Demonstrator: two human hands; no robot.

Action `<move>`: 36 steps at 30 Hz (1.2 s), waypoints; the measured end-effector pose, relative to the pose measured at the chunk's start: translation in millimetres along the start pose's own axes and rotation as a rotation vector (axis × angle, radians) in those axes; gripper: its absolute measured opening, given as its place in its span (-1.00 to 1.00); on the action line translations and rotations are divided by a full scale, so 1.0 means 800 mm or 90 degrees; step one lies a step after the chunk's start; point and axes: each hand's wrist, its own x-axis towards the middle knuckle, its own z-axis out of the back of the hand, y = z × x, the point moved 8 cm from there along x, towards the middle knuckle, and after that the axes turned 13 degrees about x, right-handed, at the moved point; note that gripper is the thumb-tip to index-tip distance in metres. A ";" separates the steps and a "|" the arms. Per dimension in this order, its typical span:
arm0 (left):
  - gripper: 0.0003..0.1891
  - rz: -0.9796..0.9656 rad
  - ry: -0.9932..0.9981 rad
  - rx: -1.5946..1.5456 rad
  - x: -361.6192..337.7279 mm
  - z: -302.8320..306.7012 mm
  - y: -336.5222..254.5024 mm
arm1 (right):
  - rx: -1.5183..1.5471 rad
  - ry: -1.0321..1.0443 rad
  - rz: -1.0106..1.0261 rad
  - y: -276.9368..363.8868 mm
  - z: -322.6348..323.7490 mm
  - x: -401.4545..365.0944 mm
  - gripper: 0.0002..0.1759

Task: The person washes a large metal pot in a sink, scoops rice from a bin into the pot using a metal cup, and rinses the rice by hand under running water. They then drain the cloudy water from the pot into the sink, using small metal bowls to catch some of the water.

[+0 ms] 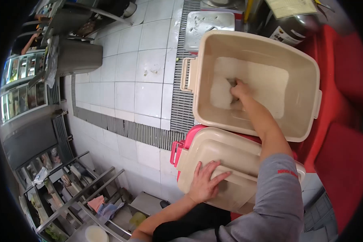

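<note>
Rice (270, 86) fills the bin (199, 92); my right hand (240, 90) digs in, fingers curled, grip unclear. My left hand (205, 181) splays flat on the lid (234, 151). Scooping, I judge; next calls for a level lift.

The fingertips of the right hand (240, 89) are buried in the white grains (266, 80) inside the beige tub (298, 121), so you cannot see if they are curled or flat. The pale lid (230, 151) hides most of the pink box (189, 135) under it. At one o'clock, the top edge cuts off a paper sheet (290, 6). The red words on the grey sleeve (274, 197) are too small to read. At eight o'clock, blurry shelves (68, 181) hold maybe tools.
</note>
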 end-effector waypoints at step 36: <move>-0.09 -0.277 0.008 0.290 -0.004 -0.027 -0.009 | 1.456 -0.818 0.426 -0.196 0.034 -1.073 -0.33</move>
